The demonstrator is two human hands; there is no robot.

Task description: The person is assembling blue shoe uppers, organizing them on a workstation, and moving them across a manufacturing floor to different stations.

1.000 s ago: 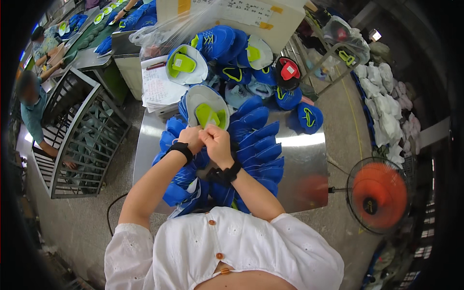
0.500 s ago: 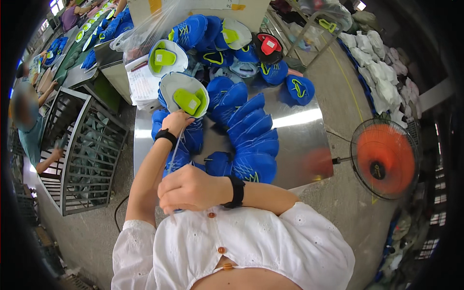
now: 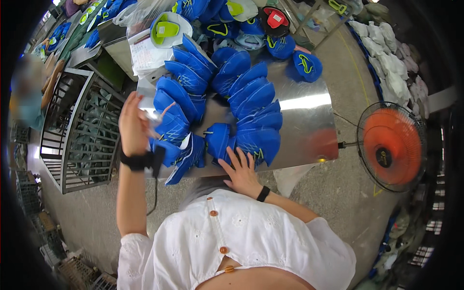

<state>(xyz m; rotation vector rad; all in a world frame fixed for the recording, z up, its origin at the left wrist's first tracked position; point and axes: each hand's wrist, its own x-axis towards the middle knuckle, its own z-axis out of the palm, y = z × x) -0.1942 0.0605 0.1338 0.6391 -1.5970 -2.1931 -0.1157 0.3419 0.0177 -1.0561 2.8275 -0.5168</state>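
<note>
Blue shoe uppers with thin yellow-green lacing stand in two curved rows on a shiny metal table point(image 3: 304, 130). My right hand point(image 3: 244, 174) rests with fingers spread on the near end of the right row point(image 3: 258, 140), touching a blue upper. Beside the left row point(image 3: 176, 108) my left hand point(image 3: 133, 125) is raised, its fingers curled. A small whitish, blurred thing point(image 3: 153, 117) shows at those fingers; its kind cannot be made out. Between the rows' near ends sits a single blue upper point(image 3: 218, 137).
At the back lie more uppers, among them a white one with a green tongue point(image 3: 167, 30) and a black one with a red tongue point(image 3: 276, 19). An orange fan point(image 3: 391, 140) stands right of the table. A metal crate point(image 3: 77, 135) and a blurred person are at left.
My left hand let go of the white-and-green upper and moved left. My right hand came down from a thin white strand onto the right row. That upper no longer shows its white-and-green side.
</note>
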